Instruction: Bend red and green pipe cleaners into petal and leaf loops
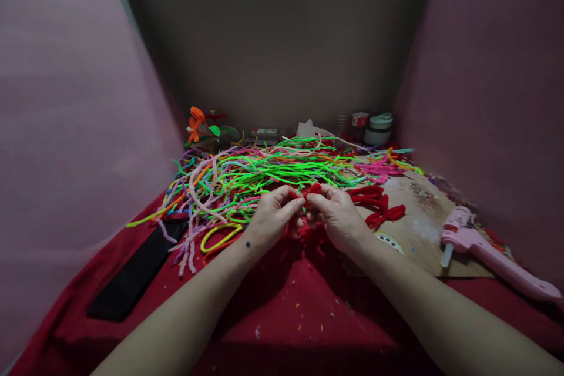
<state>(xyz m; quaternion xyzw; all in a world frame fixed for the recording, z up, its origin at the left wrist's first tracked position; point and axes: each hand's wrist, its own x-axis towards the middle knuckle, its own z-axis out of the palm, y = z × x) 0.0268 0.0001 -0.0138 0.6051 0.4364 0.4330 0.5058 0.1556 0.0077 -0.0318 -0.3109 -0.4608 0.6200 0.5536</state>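
Observation:
My left hand [274, 214] and my right hand [335, 214] meet at the middle of the table, both pinched on a red pipe cleaner piece [312, 190] held between the fingertips. More bent red pipe cleaners [379, 207] lie just right of my right hand, and some red pieces sit beneath my hands. Behind the hands spreads a large pile of loose pipe cleaners [247, 179], mostly neon green with pink, purple and orange. A yellow loop [219, 235] lies left of my left wrist.
A pink glue gun [480, 249] lies at the right on a brown cardboard sheet [425, 229]. A black flat object [136, 273] rests at the left on the red cloth [291, 317]. Orange pipe-cleaner flowers [196, 124] and small jars [378, 128] stand at the back. Pink walls close both sides.

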